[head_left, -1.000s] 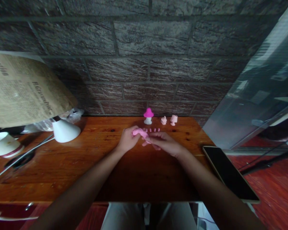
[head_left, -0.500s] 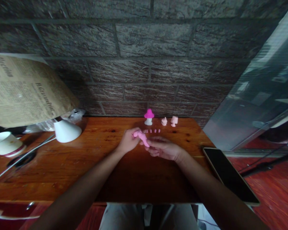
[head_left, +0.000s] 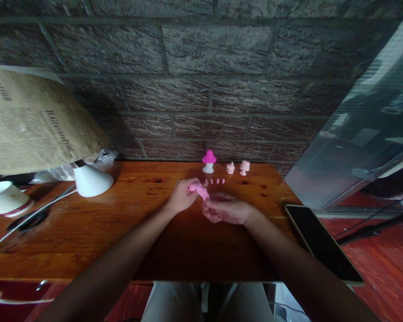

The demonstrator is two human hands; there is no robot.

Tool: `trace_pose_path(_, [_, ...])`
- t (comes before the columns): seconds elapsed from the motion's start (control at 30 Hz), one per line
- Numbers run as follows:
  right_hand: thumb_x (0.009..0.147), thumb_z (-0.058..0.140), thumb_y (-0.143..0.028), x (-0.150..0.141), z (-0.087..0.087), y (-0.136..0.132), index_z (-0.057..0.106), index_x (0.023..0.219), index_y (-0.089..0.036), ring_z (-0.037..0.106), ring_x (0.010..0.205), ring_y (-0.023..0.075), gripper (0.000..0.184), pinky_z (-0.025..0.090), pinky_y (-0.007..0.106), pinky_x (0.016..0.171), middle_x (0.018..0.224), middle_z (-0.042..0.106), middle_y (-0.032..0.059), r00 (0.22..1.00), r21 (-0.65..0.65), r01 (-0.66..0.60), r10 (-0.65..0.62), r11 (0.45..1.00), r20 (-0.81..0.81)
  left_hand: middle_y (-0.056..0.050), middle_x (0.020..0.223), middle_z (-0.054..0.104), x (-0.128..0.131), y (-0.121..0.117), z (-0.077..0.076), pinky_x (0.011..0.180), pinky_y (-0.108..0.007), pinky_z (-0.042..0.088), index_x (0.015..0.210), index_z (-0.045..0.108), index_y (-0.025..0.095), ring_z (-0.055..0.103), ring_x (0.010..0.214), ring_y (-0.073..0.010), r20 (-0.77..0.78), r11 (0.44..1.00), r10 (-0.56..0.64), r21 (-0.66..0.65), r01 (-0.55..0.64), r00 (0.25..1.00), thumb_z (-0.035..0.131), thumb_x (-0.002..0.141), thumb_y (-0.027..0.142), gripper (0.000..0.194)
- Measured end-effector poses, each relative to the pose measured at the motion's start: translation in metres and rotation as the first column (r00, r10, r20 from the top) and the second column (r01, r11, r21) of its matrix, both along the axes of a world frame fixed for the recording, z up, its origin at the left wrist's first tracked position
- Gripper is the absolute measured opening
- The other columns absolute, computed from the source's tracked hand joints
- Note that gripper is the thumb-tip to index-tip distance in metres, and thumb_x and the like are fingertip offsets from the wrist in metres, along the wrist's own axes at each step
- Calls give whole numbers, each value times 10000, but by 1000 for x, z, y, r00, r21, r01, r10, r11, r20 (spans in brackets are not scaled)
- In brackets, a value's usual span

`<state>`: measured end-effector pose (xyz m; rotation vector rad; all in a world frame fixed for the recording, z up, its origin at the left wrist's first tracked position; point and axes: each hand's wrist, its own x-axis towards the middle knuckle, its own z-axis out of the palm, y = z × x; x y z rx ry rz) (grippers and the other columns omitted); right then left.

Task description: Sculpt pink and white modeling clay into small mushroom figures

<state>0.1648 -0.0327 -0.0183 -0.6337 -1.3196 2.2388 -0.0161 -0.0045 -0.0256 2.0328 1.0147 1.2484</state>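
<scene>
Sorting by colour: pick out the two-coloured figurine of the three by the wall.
The mushroom-shaped figurine, leftmost: bright pink cap, whitish stem. The middle figurine and lamp-shaped figurine are pale pink.

A pink, twisted strip [head_left: 199, 189] slants, its ends held between 2 hands [head_left: 182, 195] [head_left: 227, 209].

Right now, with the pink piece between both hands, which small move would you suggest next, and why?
I'd probably steady the pink piece with the left hand and gently smooth its near end with the right hand: the two hands are at opposite ends, and its outline looks uneven.
</scene>
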Motion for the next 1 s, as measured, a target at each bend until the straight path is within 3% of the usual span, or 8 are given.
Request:
trace_pose_path(0.3, [698, 811, -571, 0, 2, 0, 676, 851, -114, 517, 511, 62, 501, 308, 191, 450, 732, 703, 47, 995, 55, -100, 100, 994, -4, 57, 531, 458, 0, 0, 1, 535, -201, 335, 568, 482, 157, 361, 518, -71, 29, 1000, -20, 9, 20, 999, 612, 872, 307, 363])
trace_pose_path(0.47, [714, 814, -538, 1, 2, 0, 619, 696, -128, 519, 497, 58, 455, 341, 190, 472, 649, 669, 18, 999, 102, -50, 49, 994, 11, 55, 537, 475, -1, 1, 0, 543, -205, 342, 585, 503, 157, 384, 525, -76, 28, 1000, -26, 3, 26, 999, 620, 865, 310, 340])
trace_pose_path(0.63, [697, 813, -546, 5, 10, -2, 687, 852, -121, 558, 577, 75, 469, 399, 206, 530, 765, 703, 36, 993, 233, -59, 34, 971, 110, 53, 536, 487, 0, 1, -1, 558, -210, 357, 578, 505, 157, 398, 522, -76, 37, 999, -48, -16, 48, 998, 618, 870, 308, 348])
trace_pose_path(0.7, [707, 837, -440, 8, 15, -1, 699, 933, -132, 591, 656, 93, 406, 440, 224, 598, 817, 703, 27, 979, 368, -60, -18, 928, 205, 48, 544, 501, 0, 2, -2, 568, -213, 366, 576, 509, 157, 413, 528, -79, 41, 998, -55, -23, 56, 998, 613, 871, 306, 347])
trace_pose_path(0.8, [726, 830, -351, 12, 15, 4, 655, 810, -150, 576, 690, 95, 279, 460, 242, 669, 765, 641, -19, 964, 562, 8, -157, 827, 216, 34, 569, 549, -1, 4, -3, 579, -219, 381, 588, 542, 156, 451, 546, -89, 42, 998, -45, -37, 47, 998, 612, 858, 298, 313])
trace_pose_path(0.9, [702, 846, -329, 13, 10, 8, 526, 783, -186, 549, 668, 86, 360, 459, 231, 638, 761, 583, -50, 939, 675, 196, -334, 711, 78, 4, 623, 639, -2, 5, -2, 661, -246, 444, 616, 617, 157, 540, 601, -117, 44, 996, -49, -69, 52, 998, 578, 867, 285, 284])
trace_pose_path(1.0, [685, 865, -324, 12, 7, 8, 493, 918, -214, 554, 658, 79, 453, 446, 206, 562, 890, 609, -29, 891, 760, 268, -452, 593, 39, -19, 697, 702, -3, 5, 0, 805, -287, 477, 634, 675, 167, 615, 693, -142, 30, 991, -99, -91, 101, 995, 524, 890, 269, 314])
